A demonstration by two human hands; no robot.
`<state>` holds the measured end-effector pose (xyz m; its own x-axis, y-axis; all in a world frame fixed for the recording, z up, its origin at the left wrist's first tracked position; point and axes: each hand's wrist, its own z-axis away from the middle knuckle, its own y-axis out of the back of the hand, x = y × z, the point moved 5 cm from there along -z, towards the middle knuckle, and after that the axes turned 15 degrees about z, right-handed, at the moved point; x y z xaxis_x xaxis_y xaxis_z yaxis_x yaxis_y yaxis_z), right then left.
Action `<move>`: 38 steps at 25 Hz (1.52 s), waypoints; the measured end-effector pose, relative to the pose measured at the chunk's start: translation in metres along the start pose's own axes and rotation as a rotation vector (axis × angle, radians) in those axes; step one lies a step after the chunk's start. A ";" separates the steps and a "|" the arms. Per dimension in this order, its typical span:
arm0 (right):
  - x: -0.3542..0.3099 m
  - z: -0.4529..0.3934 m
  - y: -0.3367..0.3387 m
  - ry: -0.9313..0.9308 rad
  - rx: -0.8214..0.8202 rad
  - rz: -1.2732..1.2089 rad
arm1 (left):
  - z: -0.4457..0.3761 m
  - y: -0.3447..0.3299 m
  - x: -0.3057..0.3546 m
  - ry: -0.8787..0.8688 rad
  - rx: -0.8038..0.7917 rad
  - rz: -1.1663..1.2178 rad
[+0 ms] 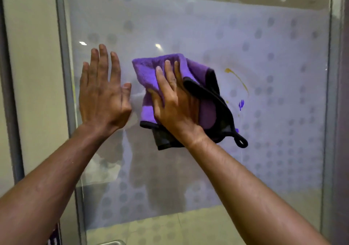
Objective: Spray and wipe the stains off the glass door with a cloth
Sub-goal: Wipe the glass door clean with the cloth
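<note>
Centrally, purple cloth, black-edged with hanging loop, bunched flat against glass door. Door frosted, grey dot pattern, metal frame at left edge. Right hand presses cloth, fingers straight. Left hand flat on glass beside cloth, fingers spread. Two stains right of cloth: yellow streak, small purple smear. One cloth, two hands.

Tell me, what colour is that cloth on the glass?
Purple with black edging and loop, the cloth shows in the head view.
</note>
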<state>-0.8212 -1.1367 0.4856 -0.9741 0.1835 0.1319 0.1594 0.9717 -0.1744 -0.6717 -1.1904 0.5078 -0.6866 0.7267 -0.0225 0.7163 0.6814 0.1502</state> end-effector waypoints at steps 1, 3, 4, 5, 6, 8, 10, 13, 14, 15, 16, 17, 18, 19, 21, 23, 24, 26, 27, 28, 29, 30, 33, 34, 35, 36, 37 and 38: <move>0.008 -0.009 -0.001 -0.018 0.041 0.044 | 0.001 -0.001 0.003 0.004 0.003 0.008; 0.024 -0.024 -0.002 -0.073 0.088 0.127 | 0.005 -0.005 0.011 0.001 -0.002 0.011; 0.031 -0.027 -0.003 -0.101 0.090 0.148 | 0.007 -0.007 0.015 -0.004 -0.005 0.006; 0.037 -0.029 -0.003 -0.130 0.087 0.166 | 0.009 -0.009 0.018 -0.009 -0.008 0.000; 0.044 -0.029 -0.004 -0.157 0.081 0.180 | 0.011 -0.011 0.020 -0.015 -0.013 -0.002; 0.059 -0.030 -0.001 -0.185 0.064 0.203 | 0.012 -0.012 0.020 -0.028 -0.022 0.000; 0.078 -0.032 0.004 -0.220 0.048 0.230 | 0.012 -0.012 0.017 -0.035 -0.026 -0.002; 0.114 -0.027 0.009 -0.323 -0.047 0.274 | 0.013 -0.012 0.016 -0.037 -0.026 0.012; 0.128 -0.022 0.011 -0.380 -0.110 0.280 | 0.014 -0.012 0.017 -0.036 -0.023 0.016; 0.142 -0.016 0.013 -0.438 -0.166 0.287 | 0.014 -0.012 0.017 -0.036 -0.021 0.015; 0.154 -0.008 0.017 -0.489 -0.201 0.300 | 0.014 -0.012 0.017 -0.035 -0.020 0.014; 0.163 0.002 0.020 -0.533 -0.221 0.321 | 0.013 -0.012 0.017 -0.036 -0.020 0.012; 0.171 0.015 0.024 -0.568 -0.235 0.342 | 0.013 -0.012 0.016 -0.038 -0.020 0.011; 0.176 0.028 0.028 -0.594 -0.242 0.350 | 0.013 -0.012 0.016 -0.036 -0.019 0.010; 0.181 0.050 0.033 -0.623 -0.220 0.309 | 0.014 -0.012 0.017 -0.031 -0.018 0.007; 0.180 0.058 0.034 -0.644 -0.170 0.213 | 0.014 -0.013 0.018 -0.032 -0.010 0.000; 0.176 0.056 0.032 -0.652 -0.148 0.170 | 0.013 -0.013 0.018 -0.034 -0.006 -0.005; 0.157 0.049 0.027 -0.623 -0.117 0.128 | 0.013 -0.014 0.018 -0.032 -0.010 -0.012; 0.143 0.046 0.025 -0.571 -0.099 0.113 | 0.013 -0.014 0.019 -0.030 -0.011 -0.014; 0.126 0.046 0.022 -0.500 -0.077 0.096 | 0.013 -0.015 0.019 -0.027 -0.012 -0.016; 0.111 0.049 0.020 -0.419 -0.057 0.075 | 0.013 -0.015 0.019 -0.027 -0.011 -0.018; 0.098 0.053 0.019 -0.333 -0.050 0.056 | 0.013 -0.015 0.018 -0.028 -0.008 -0.017; 0.096 0.064 0.021 -0.170 -0.101 0.121 | 0.013 -0.013 0.018 -0.028 -0.014 -0.010; 0.107 0.064 0.022 -0.177 -0.114 0.177 | 0.013 -0.014 0.018 -0.028 -0.016 -0.006; 0.118 0.063 0.023 -0.209 -0.121 0.217 | 0.013 -0.014 0.018 -0.026 -0.013 -0.004; 0.129 0.061 0.024 -0.254 -0.121 0.237 | 0.013 -0.013 0.017 -0.026 -0.008 -0.004; 0.139 0.060 0.025 -0.305 -0.123 0.242 | 0.014 -0.013 0.017 -0.028 -0.009 -0.004; 0.150 0.061 0.026 -0.355 -0.130 0.241 | 0.013 -0.013 0.017 -0.032 -0.015 -0.001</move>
<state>-0.9726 -1.0932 0.4417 -0.8978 0.3666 -0.2440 0.3853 0.9222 -0.0322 -0.6909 -1.1856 0.4925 -0.6827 0.7287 -0.0543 0.7137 0.6809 0.1645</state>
